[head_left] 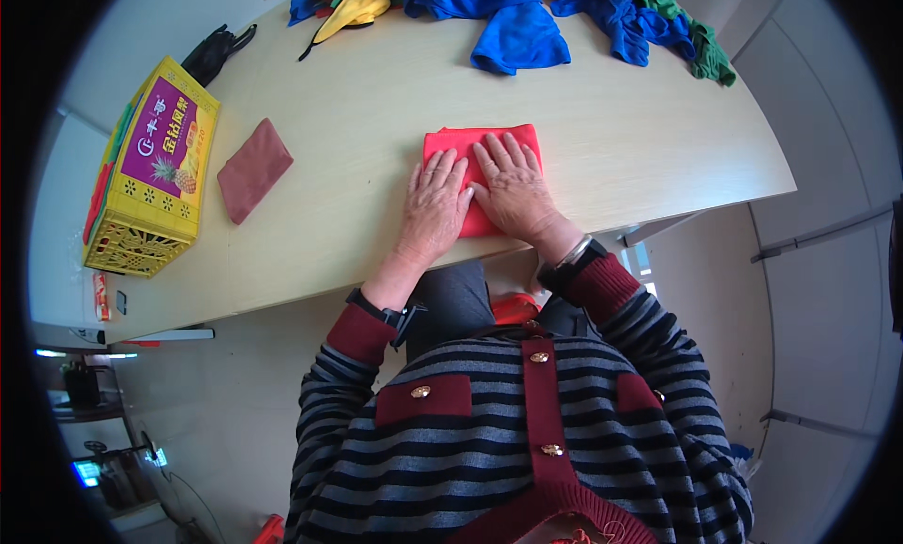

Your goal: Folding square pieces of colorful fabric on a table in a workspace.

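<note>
Both hands, left hand (435, 204) and right hand (513, 189), press flat, open, on red cloth (480, 141); yellow box (155, 168) far left.

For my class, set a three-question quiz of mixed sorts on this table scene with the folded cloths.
1. True or false: both hands rest flat on the red cloth.
2. Which lies nearest the yellow box? A) the blue cloth B) the maroon cloth C) the green cloth
3. Fill in: the loose cloth pile lies along the table's ____ edge, away from the person.

Key
1. True: the left hand and right hand lie palm down on it, side by side.
2. B
3. far
</note>
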Demonstrator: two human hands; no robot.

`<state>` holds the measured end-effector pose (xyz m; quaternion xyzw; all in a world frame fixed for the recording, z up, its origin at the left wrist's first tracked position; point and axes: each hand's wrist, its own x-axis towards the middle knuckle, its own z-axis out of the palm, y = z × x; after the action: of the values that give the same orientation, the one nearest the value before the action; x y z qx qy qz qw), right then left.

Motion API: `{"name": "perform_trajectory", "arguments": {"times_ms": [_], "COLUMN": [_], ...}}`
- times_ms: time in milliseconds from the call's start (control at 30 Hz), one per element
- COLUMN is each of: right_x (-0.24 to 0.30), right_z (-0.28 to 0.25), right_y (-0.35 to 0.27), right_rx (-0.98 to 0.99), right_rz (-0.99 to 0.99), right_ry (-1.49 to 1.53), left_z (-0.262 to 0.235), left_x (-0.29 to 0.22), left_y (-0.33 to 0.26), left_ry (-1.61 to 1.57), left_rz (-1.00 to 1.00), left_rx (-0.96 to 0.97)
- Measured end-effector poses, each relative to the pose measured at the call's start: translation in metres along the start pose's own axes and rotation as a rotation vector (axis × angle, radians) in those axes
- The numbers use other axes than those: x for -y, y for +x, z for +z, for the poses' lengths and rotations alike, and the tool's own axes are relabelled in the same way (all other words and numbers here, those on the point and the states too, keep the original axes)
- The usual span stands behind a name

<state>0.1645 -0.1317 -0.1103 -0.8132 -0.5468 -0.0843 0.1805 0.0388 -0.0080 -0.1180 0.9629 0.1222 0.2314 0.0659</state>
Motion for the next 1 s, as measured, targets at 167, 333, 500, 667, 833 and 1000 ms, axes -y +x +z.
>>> {"name": "perform_trajectory", "arguments": {"times_ms": [167,333,500,667,833,1000], "right_x": [-0.008,-0.012,-0.041,-0.031,0.009,0.069], "right_z": [0.000,-0.003,-0.007,-0.017,-0.002,0.003], "right_y": [0.002,0.005,0.006,0.006,0.003,-0.009], "right_rx": [0.004,0.012,-0.002,-0.043,0.034,0.053], "right_rz": [0.108,0.155,0.097,0.108,0.000,-0.098], "right_ry": [-0.030,0.013,0.235,0.142,0.125,0.202], "left_z": [-0.003,-0.004,-0.013,-0.059,-0.049,-0.045], "left_x": [0.001,0.018,0.025,-0.024,-0.024,-0.015], "left_y": [0.002,0.009,0.007,-0.080,-0.139,-0.149], "left_ry": [-0.003,0.062,-0.142,-0.504,-1.163,-1.825], "left_rz": [-0.080,-0.166,-0.292,-0.413,-0.593,-1.044], "left_rx": [0.106,0.106,-0.018,0.025,0.502,0.155]}}
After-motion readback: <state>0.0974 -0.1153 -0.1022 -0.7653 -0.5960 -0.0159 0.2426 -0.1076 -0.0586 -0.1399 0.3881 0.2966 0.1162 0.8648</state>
